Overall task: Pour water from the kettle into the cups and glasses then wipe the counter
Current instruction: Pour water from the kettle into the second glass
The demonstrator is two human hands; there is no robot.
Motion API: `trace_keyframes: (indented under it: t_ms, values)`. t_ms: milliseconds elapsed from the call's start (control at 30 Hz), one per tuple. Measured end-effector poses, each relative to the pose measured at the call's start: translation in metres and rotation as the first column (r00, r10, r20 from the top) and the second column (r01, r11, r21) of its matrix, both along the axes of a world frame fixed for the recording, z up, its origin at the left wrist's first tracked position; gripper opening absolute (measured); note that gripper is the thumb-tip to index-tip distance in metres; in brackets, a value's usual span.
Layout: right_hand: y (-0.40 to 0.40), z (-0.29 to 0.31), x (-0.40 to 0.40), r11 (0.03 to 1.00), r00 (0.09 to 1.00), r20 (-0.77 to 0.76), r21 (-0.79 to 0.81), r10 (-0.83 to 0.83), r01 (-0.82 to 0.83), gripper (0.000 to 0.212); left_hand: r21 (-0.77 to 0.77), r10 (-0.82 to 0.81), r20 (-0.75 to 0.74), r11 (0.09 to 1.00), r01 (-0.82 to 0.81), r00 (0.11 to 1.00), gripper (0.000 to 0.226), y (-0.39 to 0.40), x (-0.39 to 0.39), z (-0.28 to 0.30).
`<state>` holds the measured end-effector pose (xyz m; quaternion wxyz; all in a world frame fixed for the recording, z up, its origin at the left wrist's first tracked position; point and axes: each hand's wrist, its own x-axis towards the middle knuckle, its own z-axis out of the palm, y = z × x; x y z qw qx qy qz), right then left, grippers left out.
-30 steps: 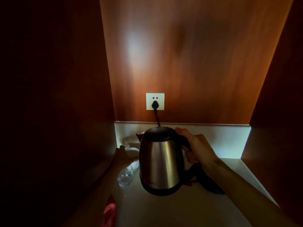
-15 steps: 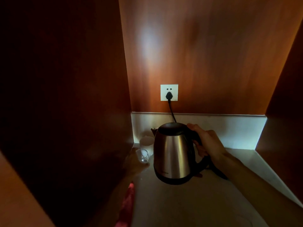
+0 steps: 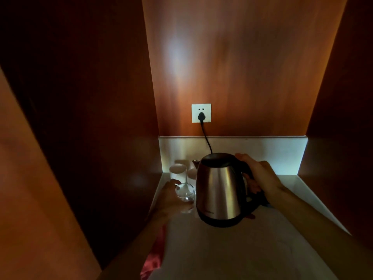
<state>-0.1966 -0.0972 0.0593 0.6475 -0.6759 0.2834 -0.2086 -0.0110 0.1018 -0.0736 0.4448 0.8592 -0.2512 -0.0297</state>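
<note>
While both hands are in the niche, state per item:

Right hand: fingers curled round the black handle of the kettle, thumb up near the lid edge. Firm wrap, nothing else held.

Kettle: steel body, black lid and base ring. Held roughly upright, slightly tilted, spout side facing the back left. Its base sits low over the counter; can't tell if it touches the surface. Black power base is partly visible behind and to the right of it, under the wrist.

Left hand: in deep shadow at the left edge of the counter. Fingers curved round the clear glass, fingertips showing at its rim side. Exact grip hard to read in the dark.

Clear glass: small tumbler, just left of the kettle, nearly touching its wall. Water level not readable.

Other glasses: taller pale ones stand in the back left corner against the backsplash, behind the held glass. Count unclear, at least two.

Counter: light stone, bare in the foreground.

Red cloth: hangs at the counter's front left edge, under the left forearm.

Socket: white plate on the wood back panel, black plug in, cord runs down behind the kettle.
</note>
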Motion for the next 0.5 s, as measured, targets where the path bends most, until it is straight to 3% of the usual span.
trace_keyframes:
  t_ms: [267,500]
  values:
    - [0.018,-0.009,-0.064,0.995,0.997,-0.046,-0.076,-0.069,0.066,0.057,-0.008,-0.122,-0.033,0.993,0.121,0.992,0.066,0.006,-0.056,-0.017]
    - [0.039,-0.02,-0.099,0.992,0.993,-0.027,-0.042,-0.116,0.115,0.052,-0.038,-0.18,-0.08,0.983,0.177,0.98,0.067,0.016,-0.085,-0.027]
